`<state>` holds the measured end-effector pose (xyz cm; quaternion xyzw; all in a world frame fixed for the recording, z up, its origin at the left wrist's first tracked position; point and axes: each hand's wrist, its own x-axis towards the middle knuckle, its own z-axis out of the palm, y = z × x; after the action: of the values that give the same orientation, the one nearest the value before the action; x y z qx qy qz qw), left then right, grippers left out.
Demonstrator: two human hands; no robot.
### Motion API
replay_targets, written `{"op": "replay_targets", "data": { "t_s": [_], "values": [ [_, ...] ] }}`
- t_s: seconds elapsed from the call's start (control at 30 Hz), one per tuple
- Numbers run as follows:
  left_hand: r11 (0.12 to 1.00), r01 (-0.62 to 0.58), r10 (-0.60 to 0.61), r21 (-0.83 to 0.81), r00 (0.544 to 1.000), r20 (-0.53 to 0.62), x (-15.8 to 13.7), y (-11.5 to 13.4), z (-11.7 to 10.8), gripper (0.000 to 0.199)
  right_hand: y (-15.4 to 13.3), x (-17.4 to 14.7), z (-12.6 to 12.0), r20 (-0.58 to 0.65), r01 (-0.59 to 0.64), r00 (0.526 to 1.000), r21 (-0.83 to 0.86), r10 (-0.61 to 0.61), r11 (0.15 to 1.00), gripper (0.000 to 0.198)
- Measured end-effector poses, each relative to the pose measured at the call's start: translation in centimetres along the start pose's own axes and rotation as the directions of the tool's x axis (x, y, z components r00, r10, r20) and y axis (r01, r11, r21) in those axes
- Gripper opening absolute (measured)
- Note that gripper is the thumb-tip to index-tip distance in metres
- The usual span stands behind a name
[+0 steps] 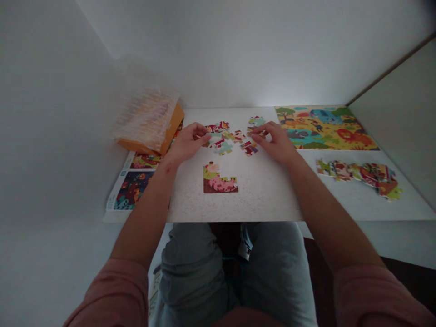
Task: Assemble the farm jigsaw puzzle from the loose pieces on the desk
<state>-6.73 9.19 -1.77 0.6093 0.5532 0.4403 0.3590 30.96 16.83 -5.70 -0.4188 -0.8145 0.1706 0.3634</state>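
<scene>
Loose jigsaw puzzle pieces [224,146] lie in a loose group on the white table, between my two hands. My left hand [190,141] is at the left side of this group, thumb and fingers closed at a puzzle piece that they partly cover. At the right side, my right hand [275,140] pinches a dark-patterned puzzle piece [262,133]. Just beyond it lies a pale green piece [256,121]. Closer to me is a joined corner section [221,182] with a pink spotted caterpillar, apart from both hands.
Right of my right hand lies an animal picture puzzle [327,128], with a heap of puzzle pieces [361,176] in front of it. On the left, an orange box [173,125] with clear bubble wrap [146,116] rests over a printed picture sheet [132,188]. White walls enclose the table.
</scene>
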Motion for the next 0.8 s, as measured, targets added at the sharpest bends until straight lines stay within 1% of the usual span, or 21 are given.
{"op": "replay_targets", "data": {
  "t_s": [0.1,0.2,0.3,0.37,0.43,0.53,0.67,0.73,0.8],
  "values": [
    [0.988,-0.035,0.045,-0.151,0.997,0.067,-0.1,0.5,1.4,0.033,-2.1,0.0,0.5,0.065,0.071,0.994,0.168,-0.083,0.983,0.040],
    [0.973,-0.034,0.062,-0.227,0.991,0.117,-0.5,0.8,2.4,0.036,-4.1,-0.2,1.0,0.134,0.119,0.979,0.241,-0.154,0.963,0.039],
    [0.966,-0.027,0.060,-0.256,0.991,0.120,-0.9,1.0,2.9,0.034,-5.2,-0.5,1.2,0.131,0.202,0.965,0.176,-0.227,0.963,0.030],
    [0.965,-0.027,0.060,-0.261,0.991,0.119,-1.0,1.1,3.0,0.034,-5.5,-0.7,1.1,0.123,0.262,0.953,0.113,-0.275,0.958,0.024],
    [0.965,-0.022,0.058,-0.262,0.990,0.128,-1.0,1.2,3.0,0.035,-5.5,-0.8,1.0,0.108,0.295,0.947,0.076,-0.302,0.953,0.020],
    [0.964,-0.002,0.040,-0.264,0.990,0.138,-1.0,1.1,3.2,0.041,-5.5,-0.9,0.8,0.079,0.311,0.947,0.024,-0.311,0.950,0.018],
    [0.964,0.014,0.023,-0.267,0.990,0.136,-0.8,0.9,3.4,0.054,-5.6,-0.8,0.6,0.109,0.336,0.937,-0.016,-0.332,0.942,0.021],
    [0.962,0.007,0.037,-0.272,0.987,0.155,-0.9,1.1,3.3,0.059,-5.5,-0.8,0.5,0.100,0.347,0.934,-0.012,-0.344,0.938,0.021],
    [0.964,-0.016,0.065,-0.265,0.982,0.178,-1.1,1.5,2.9,0.061,-5.6,-0.7,0.4,0.076,0.324,0.944,-0.012,-0.322,0.946,0.023]
  ]
}}
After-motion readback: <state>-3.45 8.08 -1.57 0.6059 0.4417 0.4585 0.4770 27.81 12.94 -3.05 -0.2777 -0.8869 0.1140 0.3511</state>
